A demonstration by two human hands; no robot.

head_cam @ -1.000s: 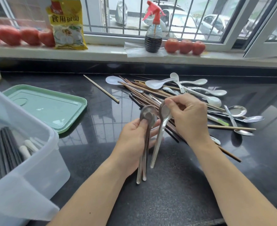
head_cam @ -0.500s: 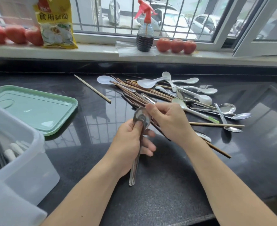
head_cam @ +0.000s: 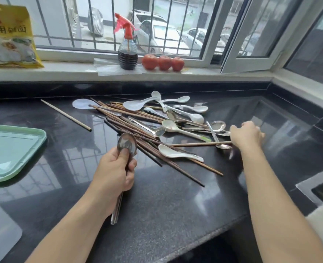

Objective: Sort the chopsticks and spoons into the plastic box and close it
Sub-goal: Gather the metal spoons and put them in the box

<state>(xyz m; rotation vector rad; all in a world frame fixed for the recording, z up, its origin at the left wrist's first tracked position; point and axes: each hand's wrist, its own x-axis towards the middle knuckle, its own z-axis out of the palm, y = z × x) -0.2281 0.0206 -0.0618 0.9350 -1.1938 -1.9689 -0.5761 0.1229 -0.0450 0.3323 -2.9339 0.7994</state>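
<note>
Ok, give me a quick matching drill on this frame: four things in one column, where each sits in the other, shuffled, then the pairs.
Things:
1. stacked metal spoons
2. green lid
3. spray bottle
4. single pale chopstick

Places:
A. on the windowsill beside three tomatoes
B. alone on the counter, left of the pile
C. gripped in the left hand
D. flat on the counter at the far left

Pairs: 1-C, 2-D, 3-A, 4-B
</note>
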